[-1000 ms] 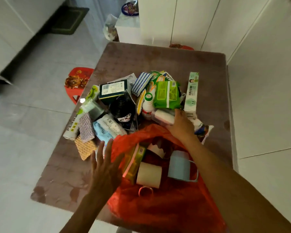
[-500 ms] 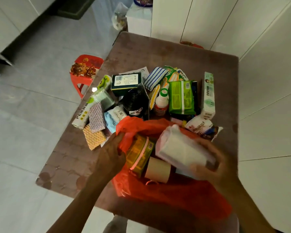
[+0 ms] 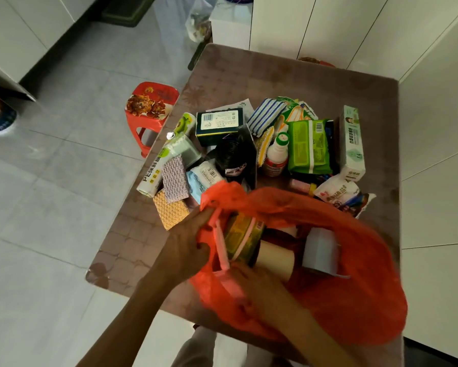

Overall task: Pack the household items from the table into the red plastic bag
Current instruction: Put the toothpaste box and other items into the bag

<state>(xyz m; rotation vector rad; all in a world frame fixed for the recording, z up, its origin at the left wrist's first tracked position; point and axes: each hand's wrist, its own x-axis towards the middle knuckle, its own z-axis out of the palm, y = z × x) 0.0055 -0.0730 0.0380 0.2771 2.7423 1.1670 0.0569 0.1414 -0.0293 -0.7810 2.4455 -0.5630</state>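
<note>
The red plastic bag lies open at the table's near edge. Inside it are a green-yellow pack, a cardboard roll and a pale blue cup. My left hand grips the bag's left rim. My right hand, blurred, sits at the near rim with its fingers curled on the bag's handle strip. Behind the bag, on the table, lie a green wipes pack, a white bottle, a toothpaste box, a dark box, a cling film box and two scouring pads.
The brown table stands against white cabinets at the back and a wall on the right. A red stool stands on the tiled floor by the table's left edge. A white pouch lies just behind the bag's far rim.
My right hand carried a white pack from the pile over the bag; the pack is now out of sight and the hand is at the near rim. My left hand took hold of the bag's left rim.
</note>
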